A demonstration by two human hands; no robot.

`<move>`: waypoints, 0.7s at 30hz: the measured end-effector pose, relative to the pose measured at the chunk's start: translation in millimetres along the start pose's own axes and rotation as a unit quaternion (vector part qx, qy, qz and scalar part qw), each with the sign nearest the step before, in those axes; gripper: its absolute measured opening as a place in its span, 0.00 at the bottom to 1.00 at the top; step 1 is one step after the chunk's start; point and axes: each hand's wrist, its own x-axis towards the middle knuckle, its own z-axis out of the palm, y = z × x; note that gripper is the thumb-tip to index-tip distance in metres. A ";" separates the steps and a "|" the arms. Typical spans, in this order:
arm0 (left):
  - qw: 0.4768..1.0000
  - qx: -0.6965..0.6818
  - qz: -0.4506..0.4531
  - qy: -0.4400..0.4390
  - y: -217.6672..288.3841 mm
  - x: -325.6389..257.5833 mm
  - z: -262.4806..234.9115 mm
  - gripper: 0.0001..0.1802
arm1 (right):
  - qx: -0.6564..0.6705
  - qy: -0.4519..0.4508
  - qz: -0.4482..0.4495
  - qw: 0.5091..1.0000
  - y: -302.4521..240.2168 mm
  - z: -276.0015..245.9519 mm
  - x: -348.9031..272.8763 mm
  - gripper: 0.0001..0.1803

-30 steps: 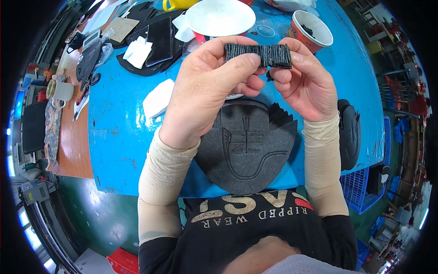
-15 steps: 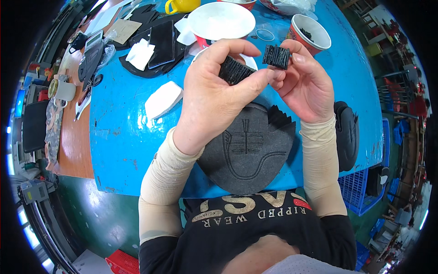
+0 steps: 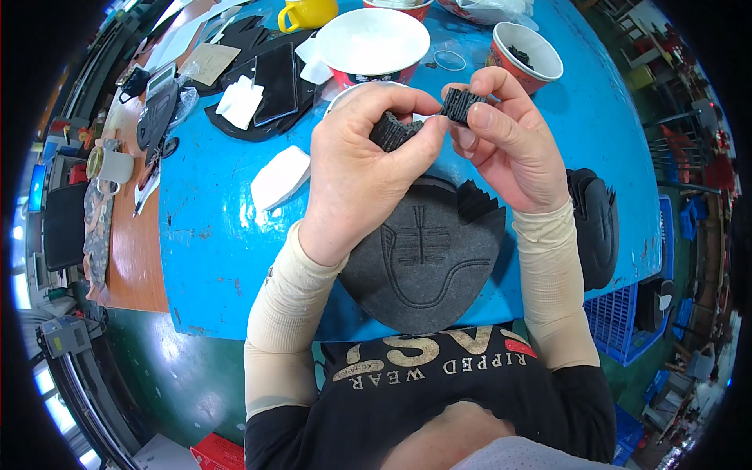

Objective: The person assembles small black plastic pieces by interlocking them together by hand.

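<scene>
Both hands are raised over the blue table (image 3: 211, 243). My left hand (image 3: 348, 168) is closed round a bundle of small black ridged strips (image 3: 393, 133), mostly hidden by the palm. Between the fingers and thumb of my right hand (image 3: 521, 145) is a shorter black ridged bundle (image 3: 459, 105). The tip of my left thumb comes close to this second bundle; whether they touch, I cannot tell. Below the hands lies a stack of dark grey, rounded flat pieces (image 3: 446, 274) with stitched-looking lines, its upper right edge fanned out.
Beyond the hands stand a white bowl (image 3: 374, 43), a paper tub (image 3: 540, 59) with black bits inside, and a yellow mug (image 3: 309, 13). Folded white tissue (image 3: 280, 178) lies at left, a phone (image 3: 276, 82) farther back. Curved black pieces (image 3: 595, 227) are stacked at right.
The right hand has turned slightly and brought its bundle a little left and nearer to me. The left hand's bundle has tilted and shows less of its length.
</scene>
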 end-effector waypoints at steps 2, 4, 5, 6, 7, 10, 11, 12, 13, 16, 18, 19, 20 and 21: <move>1.000 0.020 0.016 -0.004 -1.2 0.5 0.4 0.07 | -0.017 0.005 0.002 1.000 -1.3 1.7 -1.2 0.12; 1.000 0.010 0.012 -0.008 -0.4 0.7 0.0 0.06 | -0.013 -0.001 0.010 1.000 -3.0 -0.4 -1.2 0.12; 1.000 0.000 0.009 -0.012 -0.2 0.7 -0.2 0.06 | -0.008 -0.008 0.017 1.000 -3.4 -1.2 -1.1 0.12; 1.000 -0.001 0.009 -0.012 -0.2 0.5 -0.4 0.06 | -0.008 -0.008 0.017 1.000 -3.5 -0.5 -1.4 0.12; 1.000 0.001 0.003 -0.016 -0.1 0.5 -0.7 0.05 | -0.012 -0.004 0.017 1.000 -3.6 0.9 -1.7 0.12; 0.998 -0.032 -0.046 -0.031 3.9 1.0 -2.8 0.05 | 0.006 -0.014 0.027 1.000 -3.2 -1.2 -0.1 0.11; 0.993 -0.067 -0.088 -0.044 5.6 1.4 -3.7 0.05 | 0.028 -0.026 0.038 0.999 -2.7 -2.8 0.8 0.10; 0.993 -0.067 -0.088 -0.044 6.3 2.0 -4.3 0.05 | 0.027 -0.026 0.037 0.999 -1.9 -3.2 1.4 0.10; 0.988 -0.085 -0.115 -0.053 6.6 2.4 -5.6 0.06 | 0.051 -0.022 0.052 0.997 -0.3 -2.8 2.5 0.09; 0.982 -0.104 -0.140 -0.073 2.9 2.9 -8.6 0.08 | 0.089 -0.014 0.083 0.992 1.8 -4.1 2.9 0.08; 0.981 -0.105 -0.138 -0.085 3.1 3.1 -10.5 0.09 | 0.103 -0.008 0.100 0.990 0.8 -6.1 3.2 0.09; 0.974 -0.125 -0.163 -0.097 5.1 3.4 -11.8 0.09 | 0.128 -0.024 0.120 0.984 0.3 -7.8 3.9 0.09; 0.965 -0.144 -0.189 -0.110 6.5 3.8 -12.8 0.09 | 0.152 -0.040 0.139 0.978 -0.1 -9.0 4.1 0.10; 0.965 -0.144 -0.189 -0.110 7.2 4.2 -13.4 0.09 | 0.153 -0.039 0.139 0.978 -0.7 -9.3 3.8 0.10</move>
